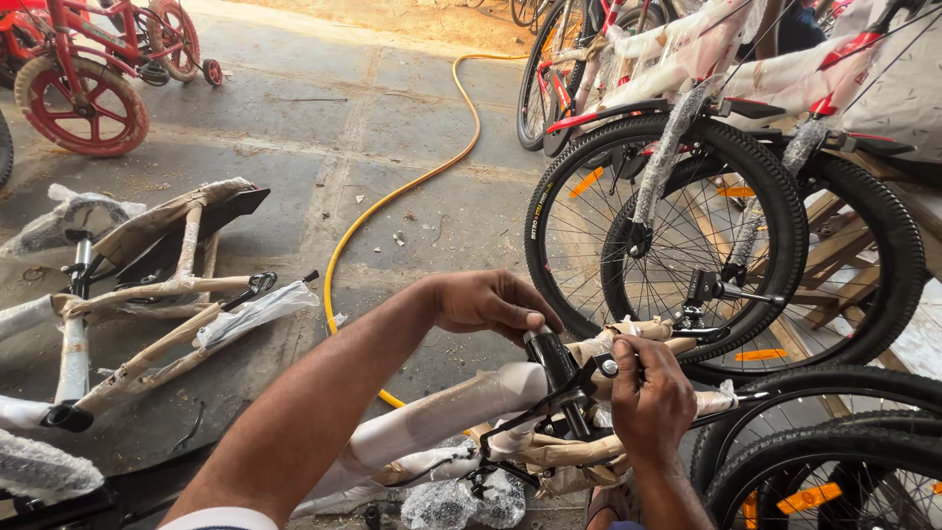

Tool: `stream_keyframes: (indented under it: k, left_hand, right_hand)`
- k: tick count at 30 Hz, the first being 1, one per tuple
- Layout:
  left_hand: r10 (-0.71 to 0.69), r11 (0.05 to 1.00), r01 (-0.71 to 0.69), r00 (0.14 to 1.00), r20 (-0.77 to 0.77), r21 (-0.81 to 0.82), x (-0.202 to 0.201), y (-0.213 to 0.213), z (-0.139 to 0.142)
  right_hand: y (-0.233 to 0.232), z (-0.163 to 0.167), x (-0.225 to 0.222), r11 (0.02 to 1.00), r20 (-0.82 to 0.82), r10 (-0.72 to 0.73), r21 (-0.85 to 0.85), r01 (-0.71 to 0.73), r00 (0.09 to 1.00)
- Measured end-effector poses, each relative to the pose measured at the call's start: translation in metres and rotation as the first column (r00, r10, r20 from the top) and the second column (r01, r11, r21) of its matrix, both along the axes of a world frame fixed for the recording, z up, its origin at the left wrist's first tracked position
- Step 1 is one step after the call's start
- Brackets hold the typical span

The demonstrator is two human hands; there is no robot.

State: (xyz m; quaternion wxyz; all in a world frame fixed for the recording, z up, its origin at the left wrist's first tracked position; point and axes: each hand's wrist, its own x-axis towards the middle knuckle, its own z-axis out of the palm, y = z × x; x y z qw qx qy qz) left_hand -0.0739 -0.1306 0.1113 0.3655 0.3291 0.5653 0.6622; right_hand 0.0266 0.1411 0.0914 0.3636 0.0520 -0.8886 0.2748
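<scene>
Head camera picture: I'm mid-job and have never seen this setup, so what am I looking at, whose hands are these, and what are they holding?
This single view comes from a camera on the person's head, looking down at their own bare hands; there is no robot. The left hand grips the black handlebar grip of a paper-wrapped bicycle frame. The right hand closes around the black brake lever beside it. On the concrete floor lie another wrapped frame and a yellow hose. Black-tyred bicycles stand to the right, a small red bicycle top left.
</scene>
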Motion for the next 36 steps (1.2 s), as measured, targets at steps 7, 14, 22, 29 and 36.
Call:
stream_keyframes:
  k: [7, 14, 22, 29, 36]
  left_hand:
    - [-0.066, 0.966, 0.101, 0.986, -0.155, 0.236, 0.006, -0.005, 0.0]
    - [0.221, 0.975, -0.223, 0.974, 0.045, 0.023, 0.018, 0.007, 0.0]
    - [0.395, 0.904, -0.419, 0.894, 0.213, 0.083, 0.042, 0.015, -0.015]
    - [0.483, 0.831, -0.545, 0.808, 0.338, 0.114, 0.065, 0.014, -0.006]
    - [0.521, 0.828, -0.559, 0.797, 0.305, 0.046, 0.054, 0.026, -0.019]
  right_hand:
    - [-0.002, 0.002, 0.004, 1.0, -0.007, -0.002, 0.005, 0.002, 1.0]
    - [0.003, -0.003, -0.004, 0.999, 0.079, -0.03, 0.012, 0.029, 0.996]
    - [0.004, -0.009, -0.006, 0.999, 0.07, -0.036, 0.006, 0.036, 0.997]
    - [0.003, -0.005, -0.009, 0.999, 0.113, -0.051, 0.013, 0.05, 0.992]
    - [0.0, -0.002, -0.005, 0.999, 0.11, -0.043, -0.015, 0.045, 0.993]
